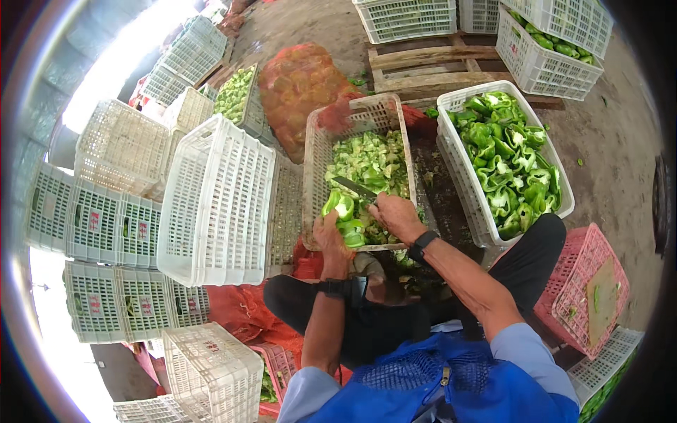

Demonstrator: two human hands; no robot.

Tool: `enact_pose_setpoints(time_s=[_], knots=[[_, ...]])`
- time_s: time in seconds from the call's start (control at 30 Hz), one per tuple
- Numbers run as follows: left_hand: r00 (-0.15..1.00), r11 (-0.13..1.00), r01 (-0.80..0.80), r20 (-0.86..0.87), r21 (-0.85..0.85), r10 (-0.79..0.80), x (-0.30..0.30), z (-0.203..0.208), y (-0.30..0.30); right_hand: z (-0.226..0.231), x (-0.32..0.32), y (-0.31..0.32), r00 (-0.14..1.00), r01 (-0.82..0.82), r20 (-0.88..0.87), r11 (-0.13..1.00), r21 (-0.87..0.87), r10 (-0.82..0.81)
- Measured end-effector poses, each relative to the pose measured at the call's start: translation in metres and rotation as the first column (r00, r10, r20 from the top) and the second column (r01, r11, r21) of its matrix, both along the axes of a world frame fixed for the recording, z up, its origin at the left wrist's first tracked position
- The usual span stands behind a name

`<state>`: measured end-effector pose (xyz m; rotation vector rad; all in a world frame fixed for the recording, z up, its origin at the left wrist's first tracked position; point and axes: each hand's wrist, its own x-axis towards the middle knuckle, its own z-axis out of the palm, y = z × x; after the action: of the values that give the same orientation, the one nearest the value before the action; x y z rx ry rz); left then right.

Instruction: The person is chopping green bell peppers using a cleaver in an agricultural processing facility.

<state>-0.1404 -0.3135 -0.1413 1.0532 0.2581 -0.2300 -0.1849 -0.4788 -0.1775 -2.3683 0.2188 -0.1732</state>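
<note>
My left hand [330, 236] is closed round a green bell pepper [341, 204] that is cut open, with pale flesh showing. A second green piece sits just below it by the same fingers. In my right hand [399, 216] is a knife [355, 187], its dark blade pointing up and left past the pepper. Both hands are over the near end of a white plastic crate [316, 151] that holds a heap of pale green pepper scraps [367, 158]. To the right, another white crate [446, 106] is filled with halved green peppers [502, 158].
Stacked white crates [218, 204] stand close at my left. A red mesh sack [300, 88] lies beyond, beside a wooden pallet [441, 67]. An upturned pink crate [582, 282] is by my right knee. Red netting [247, 310] lies on the floor at left.
</note>
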Motion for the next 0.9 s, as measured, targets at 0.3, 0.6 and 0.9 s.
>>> enact_pose_setpoints(time_s=[0.3, 0.6, 0.9], knots=[[0.920, 0.882, 0.374, -0.010, -0.286, -0.393, -0.006, 0.019, -0.022, 0.086, -0.091, -0.090, 0.959, 0.231, 0.190, 0.969, -0.090, -0.211], [0.742, 0.686, 0.643, 0.055, -0.342, -0.668, -0.043, 0.052, -0.077, 0.070, -0.386, -0.294, 0.532, 0.769, 0.213, 0.362, -0.527, -0.820], [0.765, 0.762, 0.641, 0.002, -0.091, -0.644, -0.052, 0.036, -0.118, -0.016, -0.496, -0.346, 0.493, 0.761, 0.348, 0.202, -0.616, -0.797]])
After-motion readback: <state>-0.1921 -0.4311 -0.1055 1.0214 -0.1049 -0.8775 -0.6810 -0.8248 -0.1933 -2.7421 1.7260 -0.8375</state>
